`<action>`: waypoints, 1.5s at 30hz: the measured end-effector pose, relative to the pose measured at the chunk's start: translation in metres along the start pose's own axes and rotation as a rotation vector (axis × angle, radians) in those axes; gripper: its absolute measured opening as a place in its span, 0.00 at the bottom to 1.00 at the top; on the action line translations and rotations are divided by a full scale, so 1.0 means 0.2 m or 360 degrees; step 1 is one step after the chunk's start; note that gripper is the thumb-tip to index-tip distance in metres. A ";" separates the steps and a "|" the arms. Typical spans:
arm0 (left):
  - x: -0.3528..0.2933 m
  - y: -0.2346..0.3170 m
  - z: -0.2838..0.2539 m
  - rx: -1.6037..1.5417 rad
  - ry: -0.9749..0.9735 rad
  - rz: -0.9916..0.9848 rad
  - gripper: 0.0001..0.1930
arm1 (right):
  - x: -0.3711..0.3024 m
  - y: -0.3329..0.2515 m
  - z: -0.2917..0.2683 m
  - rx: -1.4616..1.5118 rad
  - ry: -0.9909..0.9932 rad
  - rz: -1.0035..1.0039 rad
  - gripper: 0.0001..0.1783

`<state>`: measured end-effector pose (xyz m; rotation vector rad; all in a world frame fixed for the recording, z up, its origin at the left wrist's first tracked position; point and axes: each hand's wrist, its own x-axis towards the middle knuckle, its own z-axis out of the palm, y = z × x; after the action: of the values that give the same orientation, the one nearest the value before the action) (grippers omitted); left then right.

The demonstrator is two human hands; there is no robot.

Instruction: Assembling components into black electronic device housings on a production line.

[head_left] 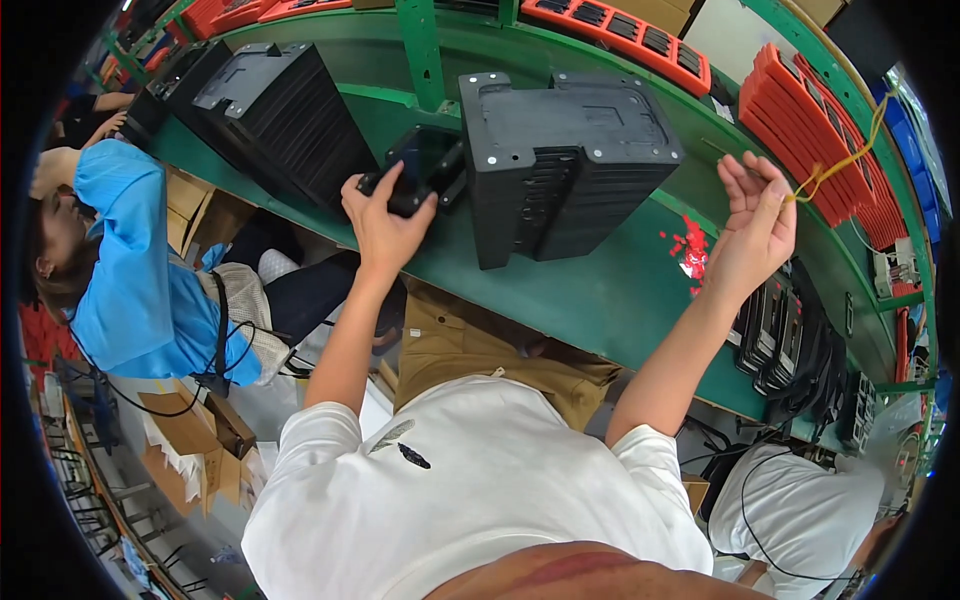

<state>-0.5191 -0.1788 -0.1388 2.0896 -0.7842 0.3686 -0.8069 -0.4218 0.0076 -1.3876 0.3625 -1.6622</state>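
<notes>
My left hand (388,225) grips the near edge of a black plastic housing (432,160), thumb and fingers apart around its corner. The housing lies tilted on the green bench between two tall stacks. Just right of it rises a stack of black plastic housings (570,120), with pale round spots at the top corners. My right hand (752,225) is raised over the bench's right part, palm up, with loosely curled fingers and no housing in it. A thin yellow cord (845,160) comes down to the thumb side of that hand; whether it touches is unclear.
Another black stack (285,120) stands at left. Small red pieces (690,245) lie scattered on the green bench (600,290). Black parts (775,325) stand in a row at right. Red trays (800,130) line the shelf. A person in blue (125,260) sits left, another in white (790,510) right.
</notes>
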 end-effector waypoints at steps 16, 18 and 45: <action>-0.17 -0.11 -0.12 -0.0078 -0.0381 0.0237 0.49 | -0.41 0.00 -0.30 -0.0413 0.0071 0.0013 0.27; -0.18 -0.16 -0.10 -0.0069 -0.0360 0.0293 0.50 | -0.62 -0.05 -0.29 0.0489 -0.0861 0.0565 0.29; -0.32 -0.55 0.11 -0.0079 -0.0016 -0.0091 0.36 | -1.48 1.66 -0.60 -0.1118 -0.1880 0.1236 0.22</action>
<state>-0.4976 -0.1229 -0.2530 2.0642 -0.7308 0.3051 -0.7791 -0.4087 -0.4514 -2.0876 0.6678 0.0735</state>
